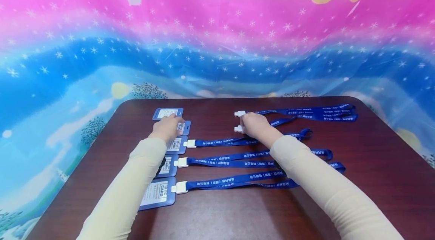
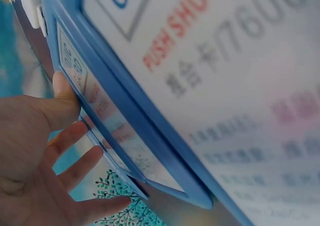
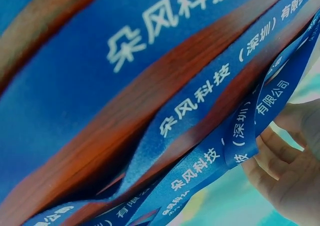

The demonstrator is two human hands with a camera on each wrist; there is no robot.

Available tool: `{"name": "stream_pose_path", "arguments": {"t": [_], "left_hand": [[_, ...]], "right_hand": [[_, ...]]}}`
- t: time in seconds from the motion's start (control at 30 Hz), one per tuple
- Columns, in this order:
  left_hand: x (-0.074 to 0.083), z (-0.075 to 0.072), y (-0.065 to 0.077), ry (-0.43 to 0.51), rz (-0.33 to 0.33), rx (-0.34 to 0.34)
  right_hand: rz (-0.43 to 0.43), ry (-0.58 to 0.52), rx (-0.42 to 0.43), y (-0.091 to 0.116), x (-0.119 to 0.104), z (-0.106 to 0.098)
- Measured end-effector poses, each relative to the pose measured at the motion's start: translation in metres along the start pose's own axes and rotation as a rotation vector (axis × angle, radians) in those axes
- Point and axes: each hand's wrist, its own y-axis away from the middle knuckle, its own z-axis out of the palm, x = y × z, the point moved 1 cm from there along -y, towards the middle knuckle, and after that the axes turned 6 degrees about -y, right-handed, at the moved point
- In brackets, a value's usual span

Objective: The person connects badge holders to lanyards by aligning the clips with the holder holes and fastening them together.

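Observation:
My left hand (image 1: 166, 128) grips a blue-framed ID card holder (image 1: 184, 128), second from the back in the left column. In the left wrist view, the thumb (image 2: 65, 98) is at the holder's edge and the other fingers are spread. My right hand (image 1: 255, 125) pinches a blue lanyard beside its white plastic clip (image 1: 238, 129); the fingertips are partly hidden. Part of that lanyard's strap (image 1: 283, 121) runs to the right behind the hand. In the right wrist view the curled fingers (image 3: 277, 153) show beyond several straps with white lettering.
Another loose card holder (image 1: 168, 113) lies at the back left. A lanyard clip (image 1: 239, 113) lies across from it, its straps (image 1: 326, 113) bunched rightward. Nearer, three holders are joined to lanyards, the closest holder (image 1: 170, 194) partly under my left sleeve. A printed cloth (image 1: 217, 43) hangs behind the brown table (image 1: 217, 213).

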Motion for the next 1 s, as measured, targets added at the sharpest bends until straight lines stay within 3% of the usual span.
{"name": "stream_pose_path", "arguments": {"t": [0.43,1.0], "left_hand": [[0.002,0.0,0.002,0.038,-0.011,-0.016],[-0.005,0.002,-0.003,0.102,-0.033,-0.039]], "right_hand": [[-0.034,0.112,-0.061,-0.003,-0.006,-0.007],[-0.106,0.184,-0.033,-0.009,-0.03,-0.004]]}}
